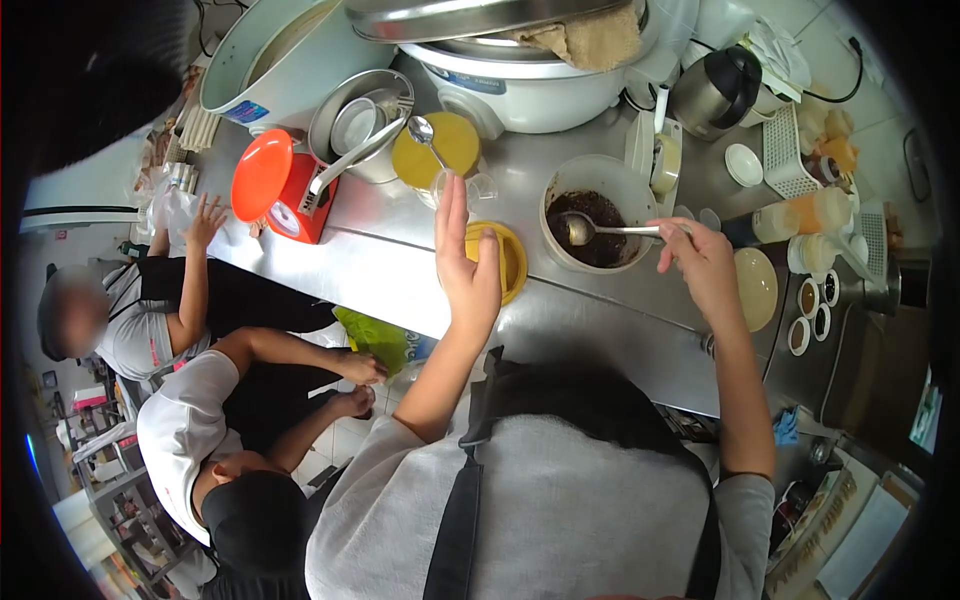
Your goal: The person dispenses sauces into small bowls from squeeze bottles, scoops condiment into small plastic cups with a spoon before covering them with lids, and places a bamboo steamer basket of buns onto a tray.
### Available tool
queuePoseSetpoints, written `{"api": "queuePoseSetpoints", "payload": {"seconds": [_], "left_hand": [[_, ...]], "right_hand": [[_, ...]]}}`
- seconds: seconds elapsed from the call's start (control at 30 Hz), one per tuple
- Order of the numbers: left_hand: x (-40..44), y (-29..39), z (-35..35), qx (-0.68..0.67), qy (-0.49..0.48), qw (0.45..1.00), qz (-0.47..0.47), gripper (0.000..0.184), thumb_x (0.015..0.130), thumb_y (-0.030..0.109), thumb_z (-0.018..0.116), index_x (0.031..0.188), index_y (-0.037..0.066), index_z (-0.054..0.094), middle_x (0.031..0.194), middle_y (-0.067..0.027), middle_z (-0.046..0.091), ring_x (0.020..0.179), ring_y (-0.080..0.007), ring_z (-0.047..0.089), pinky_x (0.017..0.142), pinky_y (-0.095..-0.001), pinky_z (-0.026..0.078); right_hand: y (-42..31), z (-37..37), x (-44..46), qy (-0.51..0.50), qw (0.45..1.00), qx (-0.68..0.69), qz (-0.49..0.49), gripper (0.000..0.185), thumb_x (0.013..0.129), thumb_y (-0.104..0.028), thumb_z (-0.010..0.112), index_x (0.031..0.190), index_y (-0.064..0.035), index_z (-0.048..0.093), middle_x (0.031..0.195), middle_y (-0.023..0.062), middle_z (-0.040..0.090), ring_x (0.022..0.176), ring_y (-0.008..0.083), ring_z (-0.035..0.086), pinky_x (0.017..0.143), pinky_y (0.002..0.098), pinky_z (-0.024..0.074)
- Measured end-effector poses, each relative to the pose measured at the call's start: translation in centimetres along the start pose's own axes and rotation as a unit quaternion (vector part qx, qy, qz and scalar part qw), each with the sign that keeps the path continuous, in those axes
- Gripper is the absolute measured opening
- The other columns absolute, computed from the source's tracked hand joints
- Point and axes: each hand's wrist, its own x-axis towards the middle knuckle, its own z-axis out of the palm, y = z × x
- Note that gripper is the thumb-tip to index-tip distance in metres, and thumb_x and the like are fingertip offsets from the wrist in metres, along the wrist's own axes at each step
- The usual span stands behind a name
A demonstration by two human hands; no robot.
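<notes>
My right hand (pixel 700 268) grips the handle of a metal ladle (pixel 625 231). The ladle's bowl rests in a dark, wet-looking mixture (pixel 605 210) inside a whitish plastic tub (pixel 560 250). My left hand (pixel 466 262) is raised over the counter, fingers stretched out and holding nothing. Partly hidden behind it is a round yellow container (pixel 513 265). Beyond its fingertips, a metal spoon (pixel 428 142) lies across a round yellow surface (pixel 450 158), beside a clear jug (pixel 482 188).
An orange scale (pixel 268 185), metal bowls (pixel 330 125) and a large white cooker (pixel 540 95) line the back. On the right are a cream plate (pixel 755 290), a steel kettle (pixel 712 88), bottles and small sauce cups (pixel 808 298). Two people (pixel 185 440) work at left.
</notes>
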Motion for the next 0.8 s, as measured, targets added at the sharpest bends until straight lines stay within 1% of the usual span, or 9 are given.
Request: {"api": "queuePoseSetpoints", "payload": {"seconds": [0.03,0.13,0.23,0.4,0.53,0.57,0.67,0.7,0.8], "left_hand": [[0.1,0.5,-0.1,0.0,-0.005,1.0,-0.006,0.062,0.081,-0.001,0.049,0.143,0.003,0.039,0.147,-0.0194,0.036,0.134,-0.0325,0.039,0.11,-0.0404,0.032],[0.7,2.5,-0.1,-0.041,-0.041,0.998,-0.02,0.062,0.082,-0.002,0.049,0.143,0.005,0.04,0.147,-0.0189,0.036,0.131,-0.0312,0.042,0.105,-0.0406,0.038],[1.2,3.4,0.1,-0.042,-0.046,0.998,0.03,0.062,0.082,-0.003,0.049,0.143,0.006,0.04,0.147,-0.0184,0.036,0.128,-0.0304,0.046,0.101,-0.0403,0.043],[1.8,5.1,-0.2,-0.043,-0.07,0.996,0.038,0.064,0.08,-0.003,0.049,0.142,0.006,0.041,0.145,-0.0187,0.04,0.124,-0.0309,0.051,0.099,-0.0397,0.045],[2.1,4.7,0.1,0.007,-0.131,0.991,0.039,0.062,0.082,-0.006,0.046,0.142,0.008,0.043,0.142,-0.0139,0.044,0.119,-0.0254,0.054,0.1,-0.0361,0.043],[2.3,4.4,0.5,0.03,-0.134,0.989,0.047,0.059,0.082,-0.005,0.047,0.14,0.006,0.045,0.138,-0.0158,0.048,0.116,-0.0251,0.056,0.099,-0.0345,0.044],[2.7,4.8,1.8,0.022,-0.165,0.985,0.04,0.059,0.082,-0.004,0.048,0.14,0.004,0.044,0.137,-0.0173,0.048,0.115,-0.0255,0.057,0.098,-0.0338,0.044],[2.7,5.4,2.3,0.005,-0.174,0.984,0.023,0.059,0.082,-0.003,0.048,0.14,0.002,0.043,0.138,-0.0178,0.047,0.114,-0.026,0.058,0.096,-0.033,0.046],[2.7,4.9,4.3,-0.01,-0.171,0.983,0.061,0.056,0.079,0.002,0.052,0.134,-0.007,0.045,0.135,-0.0251,0.049,0.112,-0.0353,0.058,0.093,-0.035,0.047]], "right_hand": [[0.5,-0.1,-0.2,0.003,1.0,0.015,0.002,0.026,0.094,-0.022,0.052,0.103,-0.0067,0.071,0.057,-0.0007,0.058,0.053,0.0054,0.044,0.052,0.0245,0.0367],[1.9,0.1,0.0,0.011,0.997,0.08,0.01,0.026,0.095,-0.023,0.052,0.106,-0.0079,0.07,0.059,-0.0027,0.057,0.051,0.0028,0.038,0.048,0.0224,0.0318],[3.1,0.0,-0.2,-0.002,0.984,0.173,0.045,0.027,0.095,-0.023,0.052,0.108,-0.007,0.069,0.061,-0.0021,0.056,0.049,0.0015,0.034,0.044,0.0204,0.0265],[4.4,-1.5,-1.2,-0.011,0.953,0.292,0.079,0.03,0.094,-0.022,0.054,0.113,-0.0018,0.065,0.062,0.0002,0.054,0.046,0.0013,0.031,0.041,0.0193,0.0214],[3.9,-4.3,-1.8,0.015,0.956,0.287,0.055,0.033,0.095,-0.025,0.054,0.114,-0.0001,0.062,0.062,0.0,0.053,0.044,0.0007,0.031,0.04,0.0184,0.0212],[3.4,-5.3,-2.0,0.018,0.96,0.277,0.046,0.034,0.095,-0.026,0.054,0.116,0.0003,0.061,0.063,-0.0003,0.052,0.043,0.0002,0.031,0.039,0.0179,0.0208],[0.8,-7.4,-2.3,0.028,0.973,0.228,0.015,0.034,0.096,-0.027,0.053,0.116,-0.0006,0.061,0.062,-0.0008,0.052,0.042,-0.0004,0.031,0.038,0.0171,0.0204],[-0.1,-8.0,-2.3,0.034,0.978,0.207,0.005,0.034,0.096,-0.028,0.053,0.115,-0.0012,0.061,0.061,-0.001,0.053,0.041,-0.0005,0.031,0.038,0.017,0.0204],[-2.4,-8.9,-2.1,0.026,0.989,0.142,-0.024,0.032,0.096,-0.028,0.053,0.113,-0.0031,0.063,0.059,-0.0019,0.053,0.042,-0.0005,0.031,0.038,0.017,0.021]]}}
